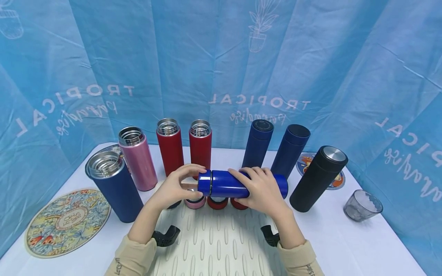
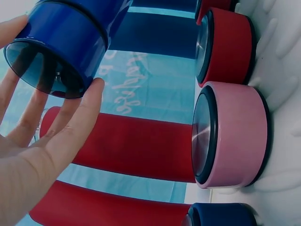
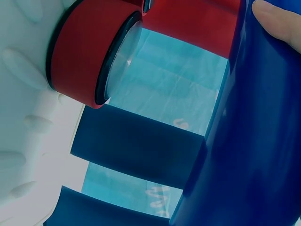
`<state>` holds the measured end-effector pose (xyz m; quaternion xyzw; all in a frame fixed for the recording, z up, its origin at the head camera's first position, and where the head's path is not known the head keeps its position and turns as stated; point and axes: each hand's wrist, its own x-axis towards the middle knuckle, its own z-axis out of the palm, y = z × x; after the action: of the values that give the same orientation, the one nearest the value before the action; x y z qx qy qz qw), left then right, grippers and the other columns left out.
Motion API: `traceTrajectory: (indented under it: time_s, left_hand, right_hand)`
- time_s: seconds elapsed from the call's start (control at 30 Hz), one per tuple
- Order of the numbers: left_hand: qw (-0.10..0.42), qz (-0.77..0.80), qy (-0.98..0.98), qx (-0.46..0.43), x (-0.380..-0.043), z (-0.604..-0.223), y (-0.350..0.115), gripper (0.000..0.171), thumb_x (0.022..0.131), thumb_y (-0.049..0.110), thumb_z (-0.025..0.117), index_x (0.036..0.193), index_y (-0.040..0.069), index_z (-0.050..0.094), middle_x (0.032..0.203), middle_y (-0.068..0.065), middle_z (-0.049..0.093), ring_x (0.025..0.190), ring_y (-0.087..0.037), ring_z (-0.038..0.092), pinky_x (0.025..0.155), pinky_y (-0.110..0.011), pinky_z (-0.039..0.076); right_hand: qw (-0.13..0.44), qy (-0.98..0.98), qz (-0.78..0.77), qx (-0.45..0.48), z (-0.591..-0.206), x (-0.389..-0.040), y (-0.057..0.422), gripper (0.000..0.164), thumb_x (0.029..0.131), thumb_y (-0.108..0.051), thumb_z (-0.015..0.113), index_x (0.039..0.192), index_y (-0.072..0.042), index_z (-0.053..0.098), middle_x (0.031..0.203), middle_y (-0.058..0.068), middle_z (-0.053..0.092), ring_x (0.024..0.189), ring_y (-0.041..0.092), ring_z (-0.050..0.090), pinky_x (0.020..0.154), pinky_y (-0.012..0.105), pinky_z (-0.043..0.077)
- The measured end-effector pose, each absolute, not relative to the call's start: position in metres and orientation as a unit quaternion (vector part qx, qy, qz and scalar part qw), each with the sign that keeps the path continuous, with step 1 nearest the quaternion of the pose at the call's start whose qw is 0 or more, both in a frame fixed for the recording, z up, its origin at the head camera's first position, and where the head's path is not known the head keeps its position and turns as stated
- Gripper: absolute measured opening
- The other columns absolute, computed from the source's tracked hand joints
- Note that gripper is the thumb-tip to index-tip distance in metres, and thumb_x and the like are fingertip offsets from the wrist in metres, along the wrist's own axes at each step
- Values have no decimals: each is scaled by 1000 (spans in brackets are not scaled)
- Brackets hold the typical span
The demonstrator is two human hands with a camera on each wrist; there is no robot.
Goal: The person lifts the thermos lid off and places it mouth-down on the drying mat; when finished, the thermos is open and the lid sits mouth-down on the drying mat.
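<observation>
A glossy bright-blue thermos is held sideways above the white mat, its lid toward the left. My left hand grips that lid, thumb on one side and fingers on the other; the left wrist view shows the lid's shiny dark end. Around the body of the thermos, my right hand is wrapped. Below it on the mat stand removed lids: a navy one, a pink one and two red ones, the nearer red lid large in the right wrist view.
At left and behind stand lidless bottles: navy, pink and two red. To the right are two capped navy bottles, a black bottle and a glass. A patterned round mat lies left of the ridged white mat.
</observation>
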<state>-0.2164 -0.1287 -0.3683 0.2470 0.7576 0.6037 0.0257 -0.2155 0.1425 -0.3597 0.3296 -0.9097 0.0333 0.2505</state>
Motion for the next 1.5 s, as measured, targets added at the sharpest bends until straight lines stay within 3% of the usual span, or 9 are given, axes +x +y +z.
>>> traceTrajectory:
  time_s: [0.23, 0.43, 0.7, 0.83, 0.93, 1.0, 1.2, 1.3, 1.5]
  left_hand:
    - [62, 617, 761, 192, -215, -366, -129, 53, 77, 17, 74, 126, 17, 53, 127, -14, 50, 116, -36, 48, 79, -41, 53]
    - [75, 632, 758, 143, -215, -367, -126, 49, 82, 19, 69, 128, 16, 52, 126, -18, 47, 105, -34, 57, 76, -48, 53]
    - [103, 647, 749, 104, -215, -366, -121, 46, 92, 31, 56, 129, 5, 46, 120, -24, 48, 88, -28, 63, 69, -43, 55]
    - [119, 637, 752, 122, -214, -365, -122, 54, 92, 33, 54, 138, 12, 35, 131, -23, 40, 101, -37, 58, 70, -43, 55]
    - [111, 619, 761, 160, -214, -365, -125, 70, 86, 28, 65, 143, 23, 26, 142, -18, 28, 118, -41, 46, 79, -47, 52]
    - [92, 614, 758, 198, -214, -365, -126, 77, 79, 20, 72, 142, 23, 28, 145, -15, 24, 124, -41, 40, 85, -49, 49]
    - [43, 603, 752, 263, -216, -365, -128, 61, 73, 7, 74, 128, 15, 50, 137, -10, 38, 120, -35, 40, 88, -45, 49]
    - [55, 596, 764, 240, -215, -365, -129, 58, 76, 13, 72, 129, 19, 48, 131, -10, 45, 118, -35, 42, 85, -43, 50]
    - [102, 605, 767, 188, -214, -365, -128, 54, 86, 26, 63, 136, 21, 41, 130, -18, 40, 115, -39, 47, 81, -50, 51]
  right_hand:
    - [258, -907, 31, 331, -360, -216, 142, 83, 60, -46, 82, 133, -30, 47, 117, 6, 61, 104, 28, 56, 87, 49, 44]
    - [273, -902, 17, 334, -359, -216, 142, 82, 61, -48, 81, 133, -30, 47, 117, 7, 61, 104, 29, 56, 87, 49, 44]
    - [292, -892, 8, 344, -358, -216, 141, 81, 61, -48, 81, 132, -30, 49, 116, 7, 61, 103, 29, 56, 86, 49, 44]
    - [291, -895, 11, 339, -358, -216, 142, 81, 60, -49, 81, 132, -30, 49, 116, 7, 61, 103, 29, 56, 86, 49, 44]
    - [289, -898, 16, 332, -358, -216, 144, 82, 59, -49, 82, 132, -30, 49, 116, 7, 61, 103, 29, 56, 86, 49, 44]
    - [289, -899, 19, 330, -358, -216, 144, 82, 59, -48, 82, 132, -30, 49, 115, 7, 61, 103, 29, 56, 87, 49, 43]
    - [290, -897, 21, 332, -358, -216, 144, 82, 59, -48, 82, 132, -29, 49, 115, 7, 61, 102, 29, 56, 86, 49, 44]
    - [289, -897, 21, 333, -358, -216, 144, 82, 59, -48, 82, 132, -29, 49, 115, 7, 61, 102, 28, 56, 86, 49, 44]
    - [290, -896, 23, 335, -358, -217, 144, 82, 59, -47, 82, 132, -29, 49, 116, 7, 61, 103, 29, 56, 86, 49, 44]
